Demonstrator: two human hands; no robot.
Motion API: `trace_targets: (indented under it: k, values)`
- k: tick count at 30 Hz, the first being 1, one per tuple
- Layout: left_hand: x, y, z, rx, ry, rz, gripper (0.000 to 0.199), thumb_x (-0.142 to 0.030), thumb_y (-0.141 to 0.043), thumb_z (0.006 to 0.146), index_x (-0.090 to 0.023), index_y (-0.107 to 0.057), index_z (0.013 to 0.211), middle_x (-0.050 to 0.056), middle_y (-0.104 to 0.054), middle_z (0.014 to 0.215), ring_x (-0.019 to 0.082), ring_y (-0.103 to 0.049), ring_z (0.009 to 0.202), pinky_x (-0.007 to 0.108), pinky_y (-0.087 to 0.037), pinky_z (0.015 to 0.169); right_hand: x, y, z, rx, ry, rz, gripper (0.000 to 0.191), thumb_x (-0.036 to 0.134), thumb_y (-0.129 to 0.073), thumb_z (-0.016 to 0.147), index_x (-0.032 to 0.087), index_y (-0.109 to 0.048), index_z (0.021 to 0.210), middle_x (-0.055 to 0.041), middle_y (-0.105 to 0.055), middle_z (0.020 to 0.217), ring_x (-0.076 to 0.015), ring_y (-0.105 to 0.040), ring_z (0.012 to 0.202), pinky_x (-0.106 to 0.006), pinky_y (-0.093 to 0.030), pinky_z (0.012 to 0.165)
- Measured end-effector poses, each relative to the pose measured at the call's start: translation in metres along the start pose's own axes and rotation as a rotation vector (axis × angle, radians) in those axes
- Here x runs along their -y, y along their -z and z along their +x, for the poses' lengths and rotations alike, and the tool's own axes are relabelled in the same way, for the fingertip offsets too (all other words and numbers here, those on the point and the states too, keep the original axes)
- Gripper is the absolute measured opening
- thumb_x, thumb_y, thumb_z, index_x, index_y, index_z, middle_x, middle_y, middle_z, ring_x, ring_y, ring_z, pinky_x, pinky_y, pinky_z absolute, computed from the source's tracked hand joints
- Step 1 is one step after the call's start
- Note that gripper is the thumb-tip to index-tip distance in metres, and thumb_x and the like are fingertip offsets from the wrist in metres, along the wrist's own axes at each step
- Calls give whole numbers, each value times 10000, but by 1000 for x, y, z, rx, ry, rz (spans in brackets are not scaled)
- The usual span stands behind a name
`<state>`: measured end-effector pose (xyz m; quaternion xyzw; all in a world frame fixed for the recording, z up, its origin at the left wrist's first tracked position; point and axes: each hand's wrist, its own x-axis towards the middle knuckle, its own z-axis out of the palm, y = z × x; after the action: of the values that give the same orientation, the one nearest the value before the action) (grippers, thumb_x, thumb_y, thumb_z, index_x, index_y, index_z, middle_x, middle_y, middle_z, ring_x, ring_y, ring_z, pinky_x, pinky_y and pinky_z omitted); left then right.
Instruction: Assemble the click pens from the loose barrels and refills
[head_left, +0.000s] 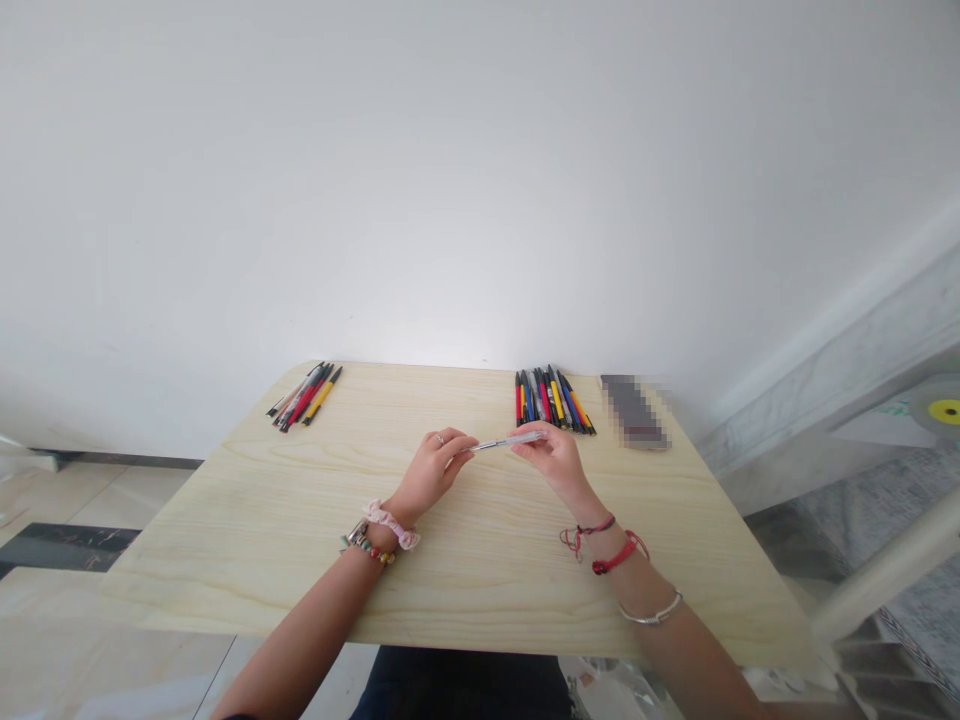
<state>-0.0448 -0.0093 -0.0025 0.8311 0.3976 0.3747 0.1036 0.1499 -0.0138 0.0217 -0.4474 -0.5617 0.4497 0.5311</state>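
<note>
Above the middle of the table, a slim pen (498, 443) with a clear and silvery body lies nearly level between my two hands. My left hand (435, 468) pinches its left end, while my right hand (553, 458) grips the clear part towards its right end. Fingers cover both ends of the pen. Just beyond my right hand, a row of several pens (553, 400) in red, yellow, blue, black and clear lies side by side. A smaller group of pens (306, 397) rests at the table's far left.
A dark, blurred-out flat object (634, 410) lies right of the pen row. The pale wooden table (300, 560) meets a white wall (450, 180) at its back edge. To the right, a yellow-centred disc (946, 411) shows beside a sloping railing (840, 460).
</note>
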Motion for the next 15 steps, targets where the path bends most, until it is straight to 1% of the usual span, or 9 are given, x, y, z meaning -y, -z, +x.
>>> trace_targets:
  k: [3,8,15]
  values:
    - [-2,1,0,6,-3,-14,187,-244,-427,822,-204,-570,935,50,-593,870,149,-531,811,292,-403,746,-1,0,0,-6,-4,15,210,299,-703,545,194,-602,696,-29,-661,745,-187,-610,719,-336,-504,686]
    - [-5,3,1,33,-18,-43,185,-241,-427,822,-200,-562,942,52,-583,871,150,-527,815,290,-400,754,-1,2,1,-8,-2,14,193,285,-706,545,194,-600,679,-24,-658,720,-180,-611,689,-320,-508,650]
    - [-4,4,1,80,-32,-72,188,-233,-420,825,-196,-549,956,52,-577,870,150,-524,811,296,-399,747,4,3,0,38,0,10,182,268,-703,550,195,-607,687,-25,-664,742,-183,-614,711,-330,-504,678]
